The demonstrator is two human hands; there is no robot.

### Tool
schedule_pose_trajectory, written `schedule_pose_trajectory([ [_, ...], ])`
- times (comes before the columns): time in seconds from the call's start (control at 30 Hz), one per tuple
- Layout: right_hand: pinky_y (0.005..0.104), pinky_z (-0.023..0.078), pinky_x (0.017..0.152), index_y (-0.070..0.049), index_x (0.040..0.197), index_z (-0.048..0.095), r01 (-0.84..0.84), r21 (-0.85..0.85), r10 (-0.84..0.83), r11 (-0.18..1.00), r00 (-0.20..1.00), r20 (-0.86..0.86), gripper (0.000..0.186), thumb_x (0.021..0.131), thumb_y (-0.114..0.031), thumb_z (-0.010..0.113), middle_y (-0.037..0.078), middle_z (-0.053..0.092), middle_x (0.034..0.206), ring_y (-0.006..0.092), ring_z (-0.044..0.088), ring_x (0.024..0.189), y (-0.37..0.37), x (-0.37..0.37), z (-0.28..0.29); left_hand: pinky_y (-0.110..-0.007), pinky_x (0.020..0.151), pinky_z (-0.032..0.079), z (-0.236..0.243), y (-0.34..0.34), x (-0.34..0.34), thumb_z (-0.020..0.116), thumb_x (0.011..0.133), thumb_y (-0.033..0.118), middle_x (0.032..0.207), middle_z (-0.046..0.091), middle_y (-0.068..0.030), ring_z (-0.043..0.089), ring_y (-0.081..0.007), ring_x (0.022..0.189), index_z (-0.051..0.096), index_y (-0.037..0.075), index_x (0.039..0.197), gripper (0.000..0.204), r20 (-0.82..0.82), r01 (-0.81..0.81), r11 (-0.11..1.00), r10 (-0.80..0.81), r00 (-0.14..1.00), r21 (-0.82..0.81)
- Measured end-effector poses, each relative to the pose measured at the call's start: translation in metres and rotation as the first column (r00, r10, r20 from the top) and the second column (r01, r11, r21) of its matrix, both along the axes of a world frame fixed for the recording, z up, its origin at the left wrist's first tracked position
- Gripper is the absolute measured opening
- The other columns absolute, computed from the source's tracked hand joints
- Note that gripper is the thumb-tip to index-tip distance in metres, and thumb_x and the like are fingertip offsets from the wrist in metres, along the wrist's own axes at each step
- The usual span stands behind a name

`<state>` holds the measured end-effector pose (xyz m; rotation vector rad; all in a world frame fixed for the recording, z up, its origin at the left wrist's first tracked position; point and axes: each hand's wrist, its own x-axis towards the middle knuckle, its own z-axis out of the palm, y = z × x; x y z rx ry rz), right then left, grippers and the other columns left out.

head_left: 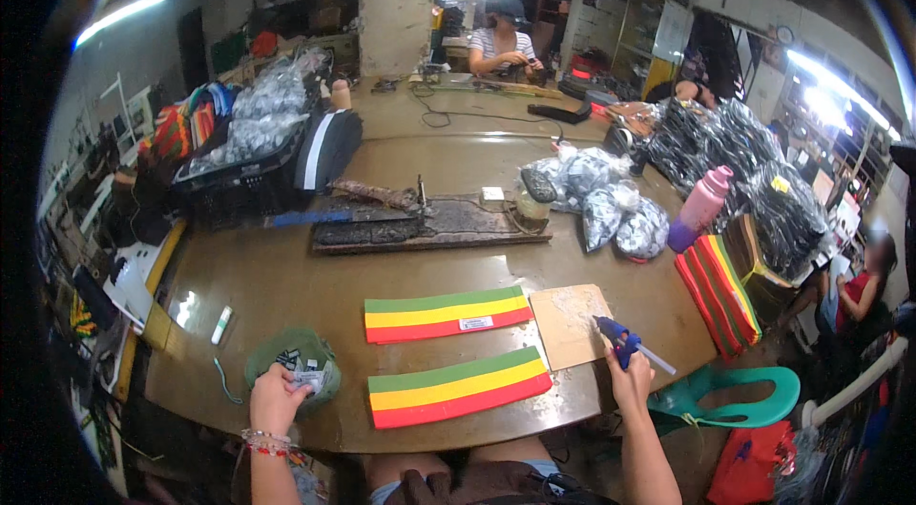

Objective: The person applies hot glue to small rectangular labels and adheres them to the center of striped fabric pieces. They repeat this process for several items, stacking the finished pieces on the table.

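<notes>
My left hand [277, 400] reaches over the rim of a soft green pouch [329, 381] at the left of the table, its fingers pinched on a small white label [307, 378]. More small labels lie inside. My right hand [628, 376] grips a blue glue gun [622, 341], its nozzle over a square of brown cardboard [563, 338] smeared with glue; a clear glue stick pokes out of its back. Between my hands lie two green, yellow and red striped strips. The far strip [429, 317] bears a small white label near its right end; the near strip [448, 392] shows none.
A dark wooden board [448, 233] with a jar lies across mid-table. A pink bottle [701, 204], bagged goods [592, 185] and stacked striped strips [716, 295] sit right. A black crate [239, 185] stands left. A green stool [730, 395] is beside the table; a person [506, 47] works opposite.
</notes>
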<state>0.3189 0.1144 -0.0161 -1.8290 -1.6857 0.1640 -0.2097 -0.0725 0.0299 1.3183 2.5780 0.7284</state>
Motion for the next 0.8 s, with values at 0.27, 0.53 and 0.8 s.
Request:
schedule_pose_trajectory([
  [0.27, 0.0446, 0.03, 0.097, -0.007, 0.126, 0.051, -0.141, 0.352, 0.089, 0.925, 0.983, 0.16, 0.057, 0.079, -0.028, 0.073, 0.016, 0.05, 0.119, 0.0328, 0.046, 0.111, -0.09, -0.013, -0.017, -0.034, 0.059, 0.051, -0.021, -0.002, -0.014, 0.083, 0.063, 0.002, 0.072, 0.061, -0.0111, 0.061, -0.0218, 0.062, 0.055, -0.001, 0.081, 0.033, -0.08, -0.014, 0.993, 0.024, 0.997, 0.116],
  [0.53, 0.04, 0.042, 0.087, -0.009, 0.105, 0.066, -0.458, 0.472, 0.543, 0.753, 0.838, -0.052, 0.028, 0.078, -0.011, 0.07, 0.007, 0.061, 0.105, 0.0259, 0.057, 0.096, -0.085, -0.082, 0.002, -0.031, 0.06, 0.048, -0.017, 0.0, -0.033, 0.066, 0.079, 0.004, 0.07, 0.061, -0.0096, 0.058, -0.0171, 0.063, 0.063, -0.001, 0.08, 0.006, -0.066, 0.032, 0.974, -0.017, 0.998, 0.225],
  [0.8, 0.0326, 0.049, 0.08, -0.002, 0.103, 0.067, -0.698, 0.144, 0.666, 0.701, 0.569, -0.483, 0.018, 0.086, -0.011, 0.068, 0.011, 0.066, 0.096, 0.023, 0.063, 0.09, -0.072, -0.154, 0.033, -0.019, 0.052, 0.036, 0.035, 0.021, 0.054, 0.065, 0.091, 0.011, 0.075, 0.057, 0.0023, 0.048, -0.0034, 0.064, 0.063, 0.003, 0.09, 0.009, 0.517, -0.085, 0.885, -0.187, 0.835, 0.458],
])
